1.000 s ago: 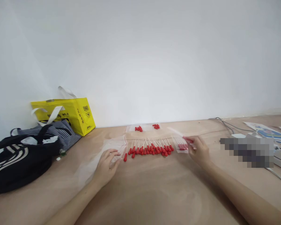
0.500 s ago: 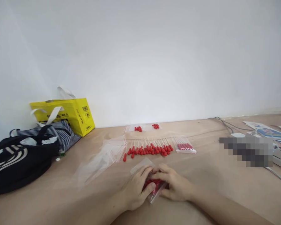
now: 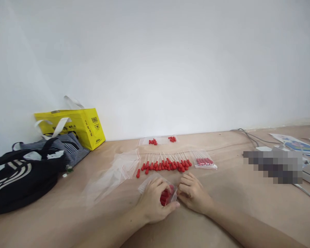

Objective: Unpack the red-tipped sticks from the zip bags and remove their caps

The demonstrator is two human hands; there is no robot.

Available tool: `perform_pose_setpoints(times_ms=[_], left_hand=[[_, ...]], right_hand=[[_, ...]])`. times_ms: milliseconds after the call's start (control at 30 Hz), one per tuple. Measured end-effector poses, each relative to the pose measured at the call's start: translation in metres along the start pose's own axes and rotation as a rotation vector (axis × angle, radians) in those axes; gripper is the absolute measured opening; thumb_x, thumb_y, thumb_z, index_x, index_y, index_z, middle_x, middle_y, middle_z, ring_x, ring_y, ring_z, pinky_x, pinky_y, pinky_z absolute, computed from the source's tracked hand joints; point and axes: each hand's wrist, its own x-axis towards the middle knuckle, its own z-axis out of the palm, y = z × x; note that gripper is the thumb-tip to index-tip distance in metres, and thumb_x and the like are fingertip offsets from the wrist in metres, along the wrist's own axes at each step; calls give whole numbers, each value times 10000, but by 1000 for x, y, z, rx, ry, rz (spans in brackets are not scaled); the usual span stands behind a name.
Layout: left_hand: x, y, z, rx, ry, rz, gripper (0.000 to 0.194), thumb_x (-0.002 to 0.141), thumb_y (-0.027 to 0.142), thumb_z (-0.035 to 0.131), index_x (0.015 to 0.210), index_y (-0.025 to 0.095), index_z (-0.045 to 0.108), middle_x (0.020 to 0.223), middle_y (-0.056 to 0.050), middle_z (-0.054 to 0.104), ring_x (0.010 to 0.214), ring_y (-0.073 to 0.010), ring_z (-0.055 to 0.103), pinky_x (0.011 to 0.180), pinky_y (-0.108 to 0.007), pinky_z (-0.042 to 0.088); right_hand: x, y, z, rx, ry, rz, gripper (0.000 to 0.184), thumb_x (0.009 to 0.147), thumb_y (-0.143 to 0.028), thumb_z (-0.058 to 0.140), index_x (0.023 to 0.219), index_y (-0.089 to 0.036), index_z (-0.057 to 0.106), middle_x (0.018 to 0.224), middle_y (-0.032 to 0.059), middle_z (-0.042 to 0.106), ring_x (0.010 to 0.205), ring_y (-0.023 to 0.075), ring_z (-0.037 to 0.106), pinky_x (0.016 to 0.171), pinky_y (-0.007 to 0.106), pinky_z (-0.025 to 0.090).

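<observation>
Grip of the left hand is closed around a clear bag of red-headed sticks, over the near centre of the bench; right hand curls at the bag's right edge, whether pinching cannot be told; farther off, loose red-headed sticks lie between flat bags, left, and a filled bag, right.

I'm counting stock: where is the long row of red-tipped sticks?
In the head view, the row of sticks lies near the middle of the table, between the clear plastic bags on the left and a filled bag on the right.
</observation>
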Motion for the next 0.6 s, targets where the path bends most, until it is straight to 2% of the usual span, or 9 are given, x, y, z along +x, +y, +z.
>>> perform_pose_setpoints(times_ms=[167, 333, 467, 600], left_hand=[[12, 6, 2, 13, -95, -75, 179, 640, 347, 599, 680, 182, 542, 720, -9, 539, 652, -144, 486, 602, -255, 367], [18, 12, 2, 39, -145, -154, 207, 630, 375, 584, 582, 178, 542, 658, -2, 529, 610, -136, 486, 555, -245, 359], [21, 10, 1, 31, -156, -163, 146, 653, 264, 522, 536, 177, 540, 619, 1, 549, 618, -139, 497, 542, -232, 353], [24, 3, -1, -70, -233, -148, 211, 670, 163, 421, 473, 162, 495, 502, 21, 505, 502, -100, 458, 474, -205, 316]], right_hand=[[0, 0, -3, -21, 34, 12, 167, 726, -124, 477, 571, -183, 469, 589, -9, 484, 616, 123, 410, 581, 261, 278], [0, 1, -2, -43, 45, 19, 191, 763, -123, 459, 587, -186, 496, 589, -8, 489, 609, 123, 409, 579, 261, 272], [-1, 1, -1, -31, 34, 43, 187, 787, -125, 447, 629, -186, 527, 620, 0, 513, 633, 127, 419, 599, 268, 278], [-2, 3, -1, -15, 21, 86, 159, 783, -132, 464, 650, -181, 537, 634, 5, 524, 654, 133, 428, 610, 273, 283]])
